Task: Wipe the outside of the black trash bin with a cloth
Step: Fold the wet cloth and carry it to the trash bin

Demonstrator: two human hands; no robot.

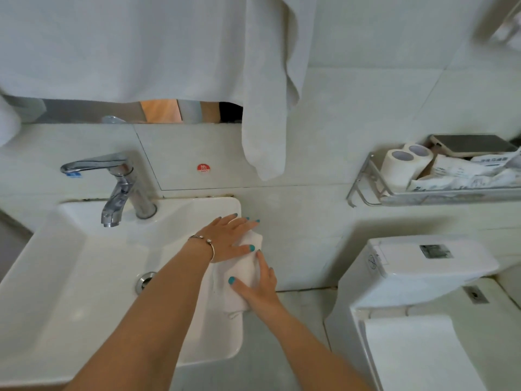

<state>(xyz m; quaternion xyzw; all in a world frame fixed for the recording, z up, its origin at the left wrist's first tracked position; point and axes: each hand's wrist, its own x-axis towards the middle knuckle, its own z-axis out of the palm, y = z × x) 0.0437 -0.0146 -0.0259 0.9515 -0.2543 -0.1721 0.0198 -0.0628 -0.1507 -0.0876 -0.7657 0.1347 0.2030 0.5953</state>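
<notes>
The white cloth [248, 273] lies draped over the right rim of the sink [56, 277], at the centre of the frame. The left hand [229, 238] presses flat on its upper end with fingers straight, and the right hand [258, 286] rests on its lower part, thumb and fingers spread. A chrome faucet [118, 187] stands upper left, a toilet [417, 292] lower right, and a wall shelf [423, 196] holds 2 paper rolls [403, 165].

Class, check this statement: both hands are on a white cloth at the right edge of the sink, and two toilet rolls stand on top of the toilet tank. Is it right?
Not quite. The head view shows the left hand and right hand on the cloth at the sink's right edge, but the two toilet rolls are in the wall rack, not on the toilet tank.
</notes>
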